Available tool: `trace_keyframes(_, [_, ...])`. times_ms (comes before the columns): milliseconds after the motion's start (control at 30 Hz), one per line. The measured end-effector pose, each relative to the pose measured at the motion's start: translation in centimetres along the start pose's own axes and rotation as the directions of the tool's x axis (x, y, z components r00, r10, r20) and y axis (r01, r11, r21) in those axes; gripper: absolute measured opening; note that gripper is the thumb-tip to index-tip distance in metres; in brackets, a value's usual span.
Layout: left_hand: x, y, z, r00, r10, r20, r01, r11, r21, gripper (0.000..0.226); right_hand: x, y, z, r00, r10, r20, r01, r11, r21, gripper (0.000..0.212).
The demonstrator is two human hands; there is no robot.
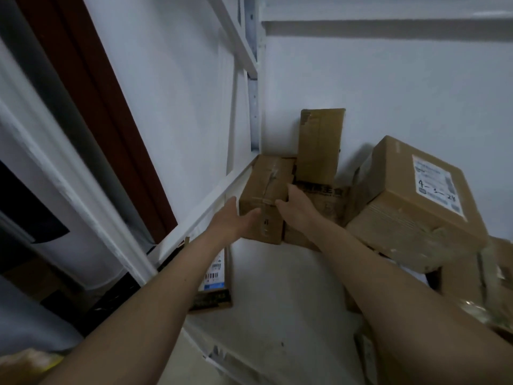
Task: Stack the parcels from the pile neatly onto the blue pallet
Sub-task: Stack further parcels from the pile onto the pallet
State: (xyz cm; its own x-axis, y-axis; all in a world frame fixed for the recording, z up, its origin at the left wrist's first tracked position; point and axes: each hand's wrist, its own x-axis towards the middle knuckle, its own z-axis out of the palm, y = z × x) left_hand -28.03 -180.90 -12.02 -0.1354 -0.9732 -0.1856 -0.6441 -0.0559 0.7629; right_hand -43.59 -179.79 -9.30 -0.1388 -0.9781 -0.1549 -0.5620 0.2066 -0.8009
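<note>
Small brown cardboard parcel (265, 195), taped along the top seam, dented, sits at the left end of the pile in the wall corner, right beside the white shelf rail (211, 190). My left hand (233, 220) presses its near left face, fingers fairly straight, thumb on the front. My right hand (295, 202) grips its right top edge, fingers curled over the far side; fingertips hidden behind the box.

Just right of the small parcel, a flat printed box (327, 207) lies under my right forearm, print unreadable. Behind the small parcel an upright carton (319, 145) leans on the wall. Further right, a big tilted box (416, 201) with a white label and handwritten digits, partly blurred. Below the small parcel, a labelled box (215, 276) with barcode, mostly covered by my left arm. Right edge cartons cut off and blurred. Blue pallet not seen.
</note>
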Motion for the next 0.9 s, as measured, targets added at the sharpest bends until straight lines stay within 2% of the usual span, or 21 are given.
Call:
trace_keyframes(100, [2.4,0.1,0.0,1.000,0.019,0.018,-0.018,0.999,-0.042,0.057,1.3,-0.2,0.2,0.997,0.076,0.013,-0.077,0.996,0.045,0.030])
trace_keyframes(267, [3.8,-0.3,-0.4,0.999,-0.033,0.010,0.034,0.990,-0.138,0.060,1.5,-0.1,1.4,0.996,0.088,0.017,-0.090,0.990,0.107,0.031])
trace_keyframes(433, [3.2,0.5,-1.4,0.991,-0.130,-0.025,0.122,0.971,-0.203,0.103,-0.1,-1.5,2.5,0.999,0.006,0.036,-0.011,0.988,0.157,0.066])
trace_keyframes(533, [2.6,0.9,-2.0,0.989,-0.144,-0.023,0.135,0.964,-0.228,0.122,-1.4,-2.6,2.9,0.999,-0.038,0.013,0.036,0.990,0.137,0.070])
trace_keyframes(633, [1.6,1.6,-2.3,0.989,-0.126,-0.080,0.111,0.979,-0.173,0.138,-2.9,-3.8,3.1,0.995,-0.102,-0.011,0.102,0.983,0.150,0.071])
trace_keyframes(800, [0.1,2.0,-3.0,0.988,-0.067,-0.136,0.046,0.988,-0.146,0.127,-5.1,-4.5,3.5,0.989,-0.135,-0.066,0.144,0.978,0.151,0.073])
trace_keyframes(900, [-1.0,1.8,-3.6,0.989,-0.045,-0.139,0.020,0.984,-0.175,0.117,-6.0,-4.8,3.3,0.980,-0.169,-0.103,0.184,0.971,0.152,0.063])
